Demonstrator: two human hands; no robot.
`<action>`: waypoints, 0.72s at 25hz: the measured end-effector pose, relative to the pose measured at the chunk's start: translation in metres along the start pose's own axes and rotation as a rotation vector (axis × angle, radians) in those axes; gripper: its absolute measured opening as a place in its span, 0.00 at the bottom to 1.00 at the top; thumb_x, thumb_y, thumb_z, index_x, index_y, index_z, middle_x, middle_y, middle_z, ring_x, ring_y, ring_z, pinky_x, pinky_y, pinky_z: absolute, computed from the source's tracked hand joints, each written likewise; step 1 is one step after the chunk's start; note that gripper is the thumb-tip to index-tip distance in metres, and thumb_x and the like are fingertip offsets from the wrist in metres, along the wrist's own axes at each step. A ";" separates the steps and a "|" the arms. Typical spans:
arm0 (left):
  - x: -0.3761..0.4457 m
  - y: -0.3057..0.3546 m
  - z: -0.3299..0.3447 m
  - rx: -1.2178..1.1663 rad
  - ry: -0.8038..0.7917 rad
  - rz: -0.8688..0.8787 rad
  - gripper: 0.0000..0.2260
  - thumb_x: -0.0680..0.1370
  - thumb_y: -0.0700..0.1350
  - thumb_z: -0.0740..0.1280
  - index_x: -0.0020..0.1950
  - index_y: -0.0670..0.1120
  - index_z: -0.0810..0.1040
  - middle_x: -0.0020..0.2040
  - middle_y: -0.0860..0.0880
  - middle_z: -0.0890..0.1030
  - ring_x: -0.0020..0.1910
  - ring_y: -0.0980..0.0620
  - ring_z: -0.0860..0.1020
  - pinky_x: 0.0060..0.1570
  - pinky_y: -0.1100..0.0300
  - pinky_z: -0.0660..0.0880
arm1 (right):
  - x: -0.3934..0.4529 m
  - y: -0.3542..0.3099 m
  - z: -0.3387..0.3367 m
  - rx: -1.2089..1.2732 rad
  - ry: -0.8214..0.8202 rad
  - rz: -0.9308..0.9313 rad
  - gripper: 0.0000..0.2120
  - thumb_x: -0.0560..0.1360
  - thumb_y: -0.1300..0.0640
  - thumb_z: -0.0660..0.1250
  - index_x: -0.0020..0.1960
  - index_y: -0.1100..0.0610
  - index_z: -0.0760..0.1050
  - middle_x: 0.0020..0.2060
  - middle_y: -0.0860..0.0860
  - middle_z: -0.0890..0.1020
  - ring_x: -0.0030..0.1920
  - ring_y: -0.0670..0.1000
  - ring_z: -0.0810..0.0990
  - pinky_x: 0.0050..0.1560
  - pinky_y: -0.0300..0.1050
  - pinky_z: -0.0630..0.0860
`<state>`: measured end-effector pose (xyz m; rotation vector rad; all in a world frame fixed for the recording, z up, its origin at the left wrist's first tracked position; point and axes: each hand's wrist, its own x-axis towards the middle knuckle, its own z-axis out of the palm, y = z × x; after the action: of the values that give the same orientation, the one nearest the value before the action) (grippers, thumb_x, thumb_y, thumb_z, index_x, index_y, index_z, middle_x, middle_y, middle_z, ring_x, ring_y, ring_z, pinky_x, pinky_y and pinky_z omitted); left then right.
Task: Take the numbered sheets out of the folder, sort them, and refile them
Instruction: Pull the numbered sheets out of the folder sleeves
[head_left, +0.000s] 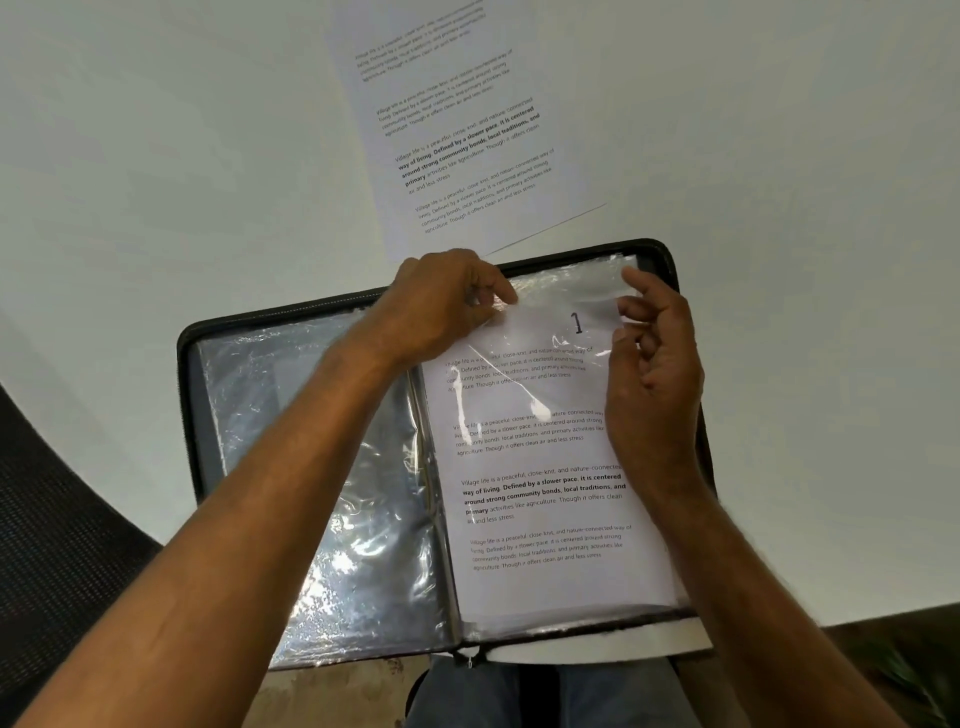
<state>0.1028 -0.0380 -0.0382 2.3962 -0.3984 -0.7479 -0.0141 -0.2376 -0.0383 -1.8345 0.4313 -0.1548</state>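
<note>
Between both hands, left hand (441, 299) and right hand (652, 364) pinch the sleeve (561, 306) over sheet 1 (545, 467).

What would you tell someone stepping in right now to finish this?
Left hand pinches the top edge of the sleeve; right hand pinches its right edge, fingers curled.
Sheet 1 sits in that sleeve, on the right side of the open folder.
Another sheet lies loose on the table beyond the folder.
Whether sheet 1 is going in or coming out, I cannot tell. The loose sheet is yet to file.
</note>
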 end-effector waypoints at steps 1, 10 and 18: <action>0.001 0.001 0.002 0.031 -0.010 0.014 0.09 0.79 0.45 0.74 0.58 0.55 0.85 0.49 0.54 0.79 0.47 0.55 0.78 0.59 0.50 0.76 | 0.001 0.000 0.000 0.008 -0.003 0.005 0.21 0.83 0.71 0.58 0.73 0.57 0.72 0.60 0.45 0.78 0.58 0.36 0.77 0.53 0.27 0.75; 0.018 -0.002 -0.005 0.069 0.151 0.010 0.04 0.82 0.46 0.69 0.51 0.56 0.77 0.52 0.54 0.76 0.53 0.53 0.73 0.59 0.52 0.64 | 0.006 -0.003 -0.008 0.055 -0.074 0.164 0.23 0.82 0.64 0.66 0.75 0.55 0.68 0.58 0.41 0.79 0.53 0.35 0.81 0.46 0.28 0.78; 0.053 0.004 -0.040 -0.041 0.426 -0.046 0.02 0.83 0.46 0.65 0.52 0.51 0.77 0.50 0.57 0.80 0.53 0.55 0.77 0.61 0.52 0.58 | 0.007 0.004 -0.013 0.001 -0.135 0.284 0.20 0.81 0.58 0.69 0.68 0.42 0.69 0.54 0.35 0.80 0.49 0.33 0.83 0.40 0.29 0.79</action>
<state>0.1681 -0.0462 -0.0310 2.4475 -0.1509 -0.2456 -0.0124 -0.2523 -0.0388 -1.7496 0.5894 0.1625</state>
